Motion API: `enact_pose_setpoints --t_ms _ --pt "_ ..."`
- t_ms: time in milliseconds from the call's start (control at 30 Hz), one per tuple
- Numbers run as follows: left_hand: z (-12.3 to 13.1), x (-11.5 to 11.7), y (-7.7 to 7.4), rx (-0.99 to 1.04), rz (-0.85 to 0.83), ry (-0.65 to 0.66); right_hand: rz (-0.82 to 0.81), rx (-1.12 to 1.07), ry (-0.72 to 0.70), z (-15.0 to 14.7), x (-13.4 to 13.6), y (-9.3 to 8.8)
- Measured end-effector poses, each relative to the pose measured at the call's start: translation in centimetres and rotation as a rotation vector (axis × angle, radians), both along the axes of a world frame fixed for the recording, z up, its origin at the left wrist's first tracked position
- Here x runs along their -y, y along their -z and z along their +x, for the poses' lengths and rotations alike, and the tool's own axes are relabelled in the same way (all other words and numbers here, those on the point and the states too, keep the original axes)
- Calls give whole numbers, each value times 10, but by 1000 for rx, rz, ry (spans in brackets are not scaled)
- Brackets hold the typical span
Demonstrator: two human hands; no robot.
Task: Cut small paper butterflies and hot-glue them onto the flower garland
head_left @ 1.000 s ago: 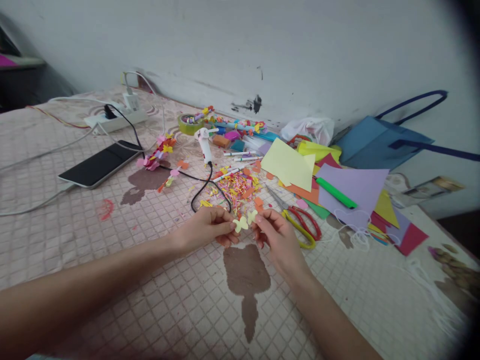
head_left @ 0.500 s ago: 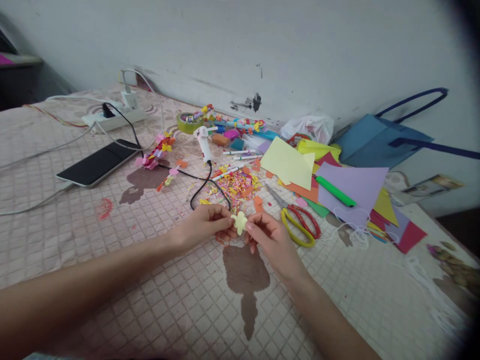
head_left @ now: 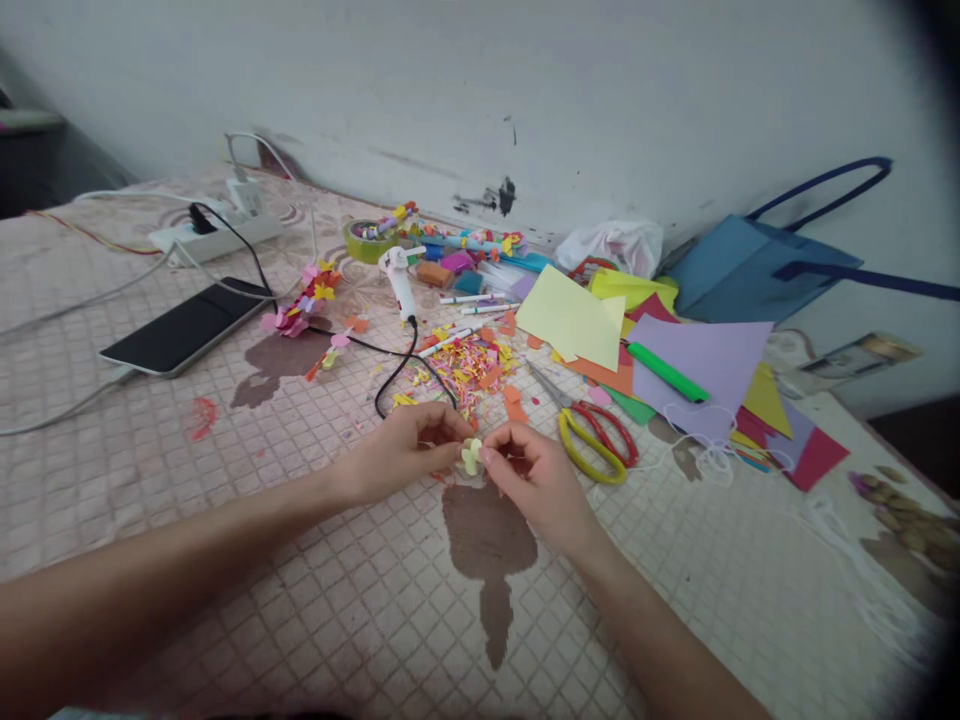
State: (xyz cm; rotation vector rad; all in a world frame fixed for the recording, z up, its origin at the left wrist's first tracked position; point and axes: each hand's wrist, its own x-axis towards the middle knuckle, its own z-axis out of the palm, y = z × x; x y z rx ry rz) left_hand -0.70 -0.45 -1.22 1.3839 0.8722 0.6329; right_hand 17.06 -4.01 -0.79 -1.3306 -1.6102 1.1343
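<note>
A small pale yellow paper flower (head_left: 471, 457) is pinched between my two hands, above the patterned cloth. My left hand (head_left: 409, 450) grips its left side with thumb and fingers. On the right side, my right hand (head_left: 536, 480) holds a petal between thumb and forefinger. The petals look bent inward. Just beyond the hands lies a heap of coloured paper scraps (head_left: 469, 365). Scissors (head_left: 592, 430) with yellow and red handles rest to the right of my right hand. A white glue gun (head_left: 400, 285) stands behind the scraps, its black cord looping toward my left hand.
At left are a black phone-like device (head_left: 184, 328) and a white power strip (head_left: 217, 240) with cables. Paper flowers (head_left: 304, 300) lie near them. Coloured sheets (head_left: 697, 370), a green cutter (head_left: 667, 372), white string (head_left: 716, 455) and a blue bag (head_left: 757, 270) are at right.
The flower lay flatter and faced me before; its petals now appear folded in. Both hands still hold it. The whole view has shifted slightly.
</note>
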Motion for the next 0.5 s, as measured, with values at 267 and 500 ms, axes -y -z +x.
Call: enact_pose_setpoints --t_ms 267,500 --pt "0 -2 8 -3 10 17 -178 -230 21 2 -3 8" --pt "1 -1 5 114 -265 -67 -304 -478 119 0 -4 7"
